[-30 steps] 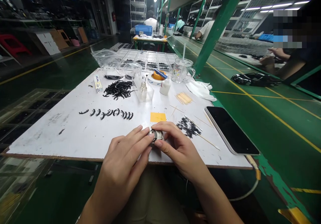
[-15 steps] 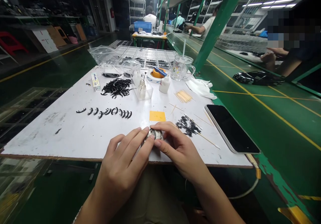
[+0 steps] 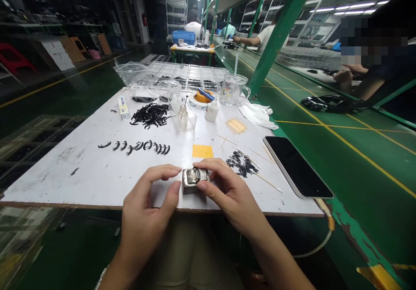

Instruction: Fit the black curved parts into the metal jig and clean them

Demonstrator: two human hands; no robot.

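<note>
A small worn metal block (image 3: 189, 180) sits at the front of the white table, with a thin dark curved piece (image 3: 198, 175) lying across its top. My right hand (image 3: 224, 186) closes its thumb and forefinger on the block's right part, over the ends of the dark piece. To the left of the block is my left hand (image 3: 152, 194), thumb and fingers apart and holding nothing. Just beyond the block lies an orange paper square (image 3: 202, 151). Beside my right hand is a heap of small black parts (image 3: 242, 163), with cotton swabs on it.
A row of black curved pieces (image 3: 138, 146) lies left, a larger black pile (image 3: 149, 115) behind it. Small bottles (image 3: 212, 111), toothpicks (image 3: 236, 125) and a glass mug (image 3: 233, 89) stand farther back. A phone (image 3: 297, 166) lies at the right edge. Other people sit beyond.
My left hand has lifted off the block, moved left and spread its fingers, uncovering the block's top. My right hand keeps its hold. The view has shifted slightly.
</note>
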